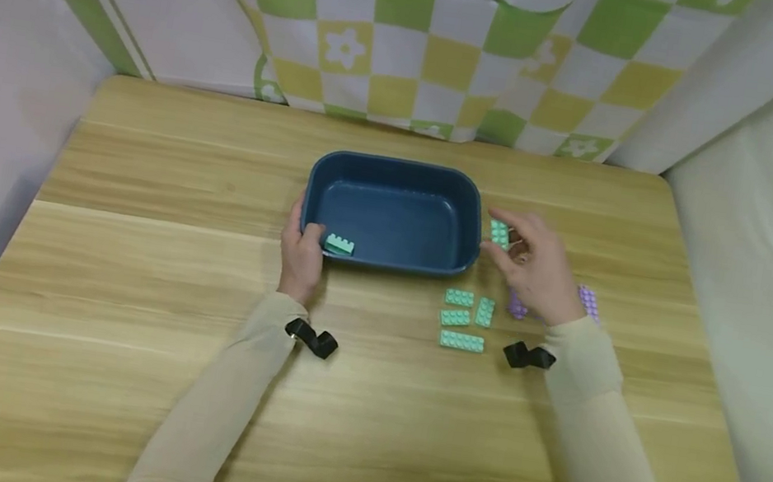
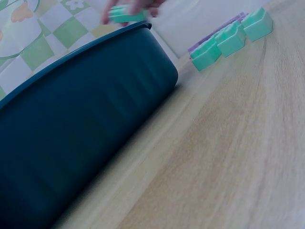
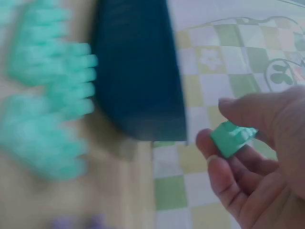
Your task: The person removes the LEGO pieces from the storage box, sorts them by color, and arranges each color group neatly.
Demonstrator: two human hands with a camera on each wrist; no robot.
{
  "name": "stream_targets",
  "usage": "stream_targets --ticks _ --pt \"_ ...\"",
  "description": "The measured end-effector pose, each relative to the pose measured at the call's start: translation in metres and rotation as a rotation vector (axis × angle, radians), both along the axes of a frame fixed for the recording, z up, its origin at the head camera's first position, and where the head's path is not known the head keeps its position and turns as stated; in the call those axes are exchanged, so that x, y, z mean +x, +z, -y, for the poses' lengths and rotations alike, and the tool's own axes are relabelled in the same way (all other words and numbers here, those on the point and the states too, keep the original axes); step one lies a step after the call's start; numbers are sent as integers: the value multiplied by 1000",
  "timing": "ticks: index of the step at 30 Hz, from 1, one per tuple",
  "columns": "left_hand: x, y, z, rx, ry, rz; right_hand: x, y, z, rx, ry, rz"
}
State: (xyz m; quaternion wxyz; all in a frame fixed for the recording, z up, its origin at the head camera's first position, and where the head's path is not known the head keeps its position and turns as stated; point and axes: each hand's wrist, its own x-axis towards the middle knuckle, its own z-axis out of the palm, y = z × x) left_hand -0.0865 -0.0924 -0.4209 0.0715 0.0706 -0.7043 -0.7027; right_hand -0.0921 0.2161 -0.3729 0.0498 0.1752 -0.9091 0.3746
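Observation:
A dark blue plastic bin [image 1: 391, 229] stands on the table, with one mint-green building block [image 1: 339, 245] inside at its front left corner. My left hand [image 1: 301, 257] grips the bin's left end, thumb over the rim. Just off the bin's right end, my right hand [image 1: 536, 267] holds another mint-green building block [image 3: 232, 138] between its curled fingers and thumb. In the left wrist view that held block [image 2: 127, 14] appears above the bin's rim. Several mint-green blocks [image 1: 461, 341] lie on the table in front of the bin's right corner.
Purple building blocks [image 1: 589, 303] lie beside and partly under my right hand and wrist. The wooden table [image 1: 148, 280] reaches back to a green, white and yellow checked curtain [image 1: 402, 35]. White cloth [image 1: 770, 232] hangs along the right side.

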Motion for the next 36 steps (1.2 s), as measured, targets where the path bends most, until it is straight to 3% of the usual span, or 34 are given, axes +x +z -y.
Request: stream_targets --ticks 7,9,15,21,27,31,35,36 --pt "-3 0 3 5 9 -12 40 -20 0 113 97 56" --pt "-6 -6 6 7 14 -12 46 -24 8 135 149 29" --pt "-18 -34 10 23 40 -38 52 -37 39 215 263 -24" --pt "-18 -40 4 30 48 -60 52 -48 57 279 306 -7" --pt "-16 -37 3 33 37 -57 53 -53 60 300 314 -20" --pt "-9 -20 2 23 20 -47 54 -53 58 257 314 -65" --pt "-2 -2 -1 -6 14 -18 49 -37 61 135 320 -168" --pt "-3 -5 -1 -4 10 -16 47 -30 62 102 326 -199"
